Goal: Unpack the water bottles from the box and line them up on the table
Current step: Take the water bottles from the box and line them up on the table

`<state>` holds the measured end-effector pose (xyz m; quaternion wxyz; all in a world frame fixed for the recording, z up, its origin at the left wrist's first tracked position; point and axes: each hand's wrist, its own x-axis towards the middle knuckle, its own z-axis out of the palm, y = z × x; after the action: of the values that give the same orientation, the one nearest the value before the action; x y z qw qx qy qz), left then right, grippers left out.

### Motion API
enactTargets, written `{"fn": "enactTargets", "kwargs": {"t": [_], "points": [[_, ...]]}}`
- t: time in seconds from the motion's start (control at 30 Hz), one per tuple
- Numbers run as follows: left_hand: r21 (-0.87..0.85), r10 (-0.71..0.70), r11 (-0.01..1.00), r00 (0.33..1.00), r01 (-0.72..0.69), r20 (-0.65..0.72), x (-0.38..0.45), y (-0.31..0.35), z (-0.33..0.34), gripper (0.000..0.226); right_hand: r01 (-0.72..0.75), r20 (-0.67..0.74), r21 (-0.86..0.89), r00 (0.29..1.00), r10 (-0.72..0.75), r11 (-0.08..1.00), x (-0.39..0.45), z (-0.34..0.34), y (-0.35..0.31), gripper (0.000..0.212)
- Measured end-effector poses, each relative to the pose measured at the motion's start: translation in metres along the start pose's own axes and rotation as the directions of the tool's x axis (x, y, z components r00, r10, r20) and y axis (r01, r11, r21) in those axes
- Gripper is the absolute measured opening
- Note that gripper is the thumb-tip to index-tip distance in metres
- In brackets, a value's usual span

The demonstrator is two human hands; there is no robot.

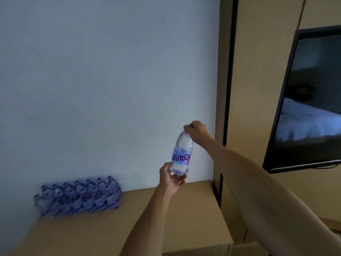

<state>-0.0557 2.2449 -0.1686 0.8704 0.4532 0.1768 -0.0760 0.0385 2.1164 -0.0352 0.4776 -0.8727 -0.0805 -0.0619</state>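
water bottle (181,155) upright mid-air, left hand (172,177) cupping base, right hand (196,130) pinching cap, bottle rows (78,195) far left on table (166,215)

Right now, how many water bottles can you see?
1 clear bottle is held in the air, right hand at its cap, left hand under its base. The blurred group of bottles on the table by the wall can't be counted reliably.

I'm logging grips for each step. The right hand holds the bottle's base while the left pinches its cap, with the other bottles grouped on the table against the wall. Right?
Not quite: the hands are swapped. In the head view the left hand holds the base of the bottle and the right hand grips its cap. The other bottles do stand grouped on the table against the wall.
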Motion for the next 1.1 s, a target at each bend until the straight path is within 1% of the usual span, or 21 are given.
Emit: {"fn": "enactTargets", "kwargs": {"t": [0.07,0.13,0.23,0.33,0.4,0.53,0.6,0.67,0.73,0.8,0.87,0.93,1.03,1.1], "points": [[0.031,-0.003,1.0,1.0,0.003,0.0,-0.01,0.021,-0.034,0.045,0.02,0.019,0.013,1.0,-0.02,1.0,0.0,0.034,-0.027,0.026],[0.027,-0.002,1.0,1.0,0.002,-0.013,-0.019,0.039,-0.072,0.046,0.05,0.057,0.02,0.997,-0.051,0.999,-0.002,0.072,-0.057,0.034],[0.015,0.006,1.0,0.999,-0.006,-0.034,-0.032,0.056,-0.126,0.049,0.1,0.123,0.029,0.987,-0.103,0.995,-0.012,0.126,-0.097,0.039],[-0.03,0.04,0.999,0.997,-0.042,-0.066,-0.044,0.065,-0.173,0.057,0.141,0.184,0.012,0.973,-0.141,0.99,-0.023,0.179,-0.123,0.039],[-0.063,0.053,0.996,0.993,-0.06,-0.101,-0.052,0.068,-0.195,0.063,0.147,0.202,-0.008,0.969,-0.143,0.989,-0.029,0.207,-0.134,0.037],[-0.086,0.091,0.991,0.987,-0.103,-0.133,-0.068,0.078,-0.236,0.067,0.172,0.295,-0.033,0.943,-0.155,0.985,-0.036,0.255,-0.159,0.036],[-0.09,0.066,0.992,0.98,-0.084,-0.188,-0.072,0.083,-0.247,0.07,0.202,0.32,-0.051,0.931,-0.175,0.978,-0.038,0.27,-0.17,0.038],[-0.091,0.06,0.992,0.967,-0.084,-0.246,-0.074,0.087,-0.254,0.07,0.212,0.331,-0.032,0.924,-0.189,0.977,-0.039,0.28,-0.178,0.04],[-0.111,0.082,0.988,0.966,-0.111,-0.244,-0.075,0.093,-0.255,0.068,0.209,0.346,-0.006,0.918,-0.194,0.978,-0.038,0.286,-0.185,0.035],[-0.19,0.117,0.968,0.965,-0.163,-0.233,-0.072,0.099,-0.251,0.064,0.219,0.363,0.007,0.909,-0.206,0.976,-0.034,0.29,-0.192,0.026],[-0.289,0.161,0.927,0.949,-0.239,-0.27,-0.067,0.104,-0.249,0.054,0.227,0.361,0.0,0.908,-0.212,0.974,-0.029,0.294,-0.198,0.019],[-0.352,0.206,0.883,0.93,-0.311,-0.305,-0.062,0.107,-0.247,0.045,0.213,0.354,0.017,0.913,-0.205,0.977,-0.023,0.297,-0.2,0.021],[-0.35,0.273,0.862,0.918,-0.366,-0.289,-0.055,0.112,-0.242,0.032,0.213,0.368,0.021,0.907,-0.206,0.977,-0.01,0.298,-0.2,0.027],[-0.306,0.329,0.857,0.898,-0.414,-0.294,-0.048,0.119,-0.239,0.031,0.22,0.38,-0.017,0.904,-0.197,0.975,0.001,0.298,-0.199,0.029]]}}
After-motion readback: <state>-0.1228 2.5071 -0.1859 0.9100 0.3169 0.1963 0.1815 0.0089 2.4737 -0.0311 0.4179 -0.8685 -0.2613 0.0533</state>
